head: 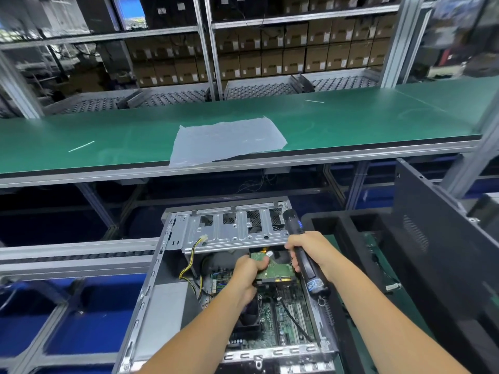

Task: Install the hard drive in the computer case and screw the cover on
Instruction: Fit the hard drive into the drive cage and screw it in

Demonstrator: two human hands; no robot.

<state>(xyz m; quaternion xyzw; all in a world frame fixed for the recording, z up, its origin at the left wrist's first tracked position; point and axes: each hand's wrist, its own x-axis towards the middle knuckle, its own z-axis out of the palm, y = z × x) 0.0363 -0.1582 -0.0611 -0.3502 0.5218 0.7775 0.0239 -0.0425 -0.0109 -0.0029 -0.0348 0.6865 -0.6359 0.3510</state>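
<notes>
Drive [272, 268] sits inside the open case [151, 300], circuit side up, just below the near edge of the metal drive bracket [232, 233] and above the motherboard [280, 314]. Left hand [247, 276] grips the drive's left end, fingers and thumb curled round it; right hand [307, 252] is wrapped round the black electric screwdriver [302, 252], whose far end points up past the bracket. Risks, as judged: the drive is held by one hand only, so a slip would drop it onto the board; its edge could catch the bracket lip if tilted on entry; the yellow and black cable [193, 261] hanging left of the bay could get pinched. Screwdriver, held close beside the drive, could knock it or the case wall. Black side cover [437, 233] stands off to the right, not yet fitted. On the far green bench [108, 136] lies a clear plastic bag [226, 141]; shelves of brown boxes [297, 55] stand behind.
</notes>
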